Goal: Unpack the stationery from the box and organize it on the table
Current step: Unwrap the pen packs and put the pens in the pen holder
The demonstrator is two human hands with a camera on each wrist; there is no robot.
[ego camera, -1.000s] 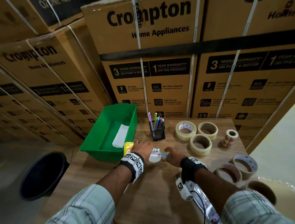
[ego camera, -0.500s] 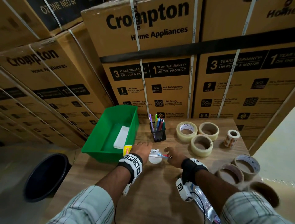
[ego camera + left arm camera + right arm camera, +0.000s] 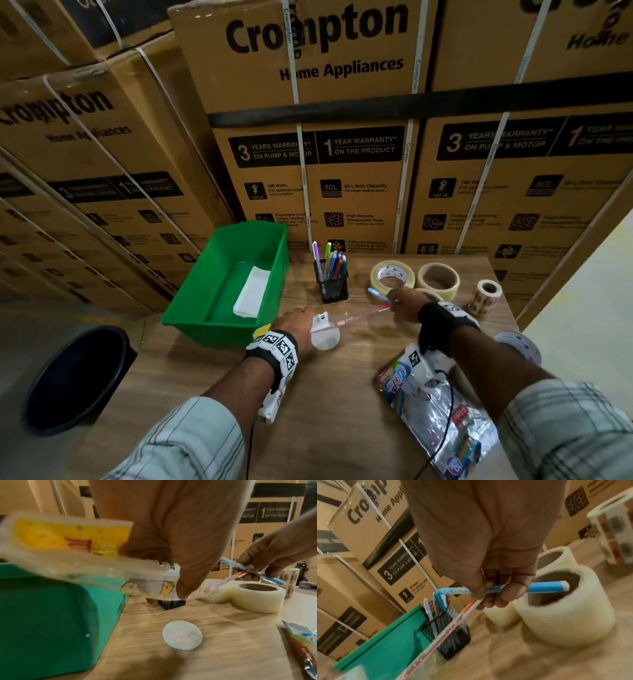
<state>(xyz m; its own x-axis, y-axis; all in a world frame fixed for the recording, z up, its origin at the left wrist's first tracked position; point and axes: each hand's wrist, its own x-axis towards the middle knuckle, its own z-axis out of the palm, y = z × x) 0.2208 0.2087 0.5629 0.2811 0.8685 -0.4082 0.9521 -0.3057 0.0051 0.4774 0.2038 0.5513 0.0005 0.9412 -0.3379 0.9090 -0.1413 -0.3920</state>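
Note:
My left hand (image 3: pixel 298 320) pinches a clear plastic packet (image 3: pixel 68 550) with a yellow label, held just above the table beside the green box (image 3: pixel 233 281). My right hand (image 3: pixel 402 303) grips a blue pen (image 3: pixel 547 586) and an orange-tipped pen (image 3: pixel 467 609). The orange-tipped pen (image 3: pixel 356 318) still reaches back to the packet's mouth. In the left wrist view the left hand (image 3: pixel 168 596) holds the packet's end while the right hand (image 3: pixel 267 561) sits further right. A black mesh pen holder (image 3: pixel 330 286) with several pens stands behind the hands. A folded white paper (image 3: pixel 251 291) lies in the box.
A white round piece (image 3: pixel 325 339) lies on the table (image 3: pixel 342 394) under the packet. Tape rolls (image 3: pixel 392 274) and a sticker roll (image 3: pixel 486 296) stand at the back right. A colourful foil packet (image 3: pixel 442 418) lies front right. A black bin (image 3: pixel 75 377) sits on the floor, left.
My right hand has moved right and away from the left, drawing the pens out of the packet. The left hand stays by the green box, still holding the packet.

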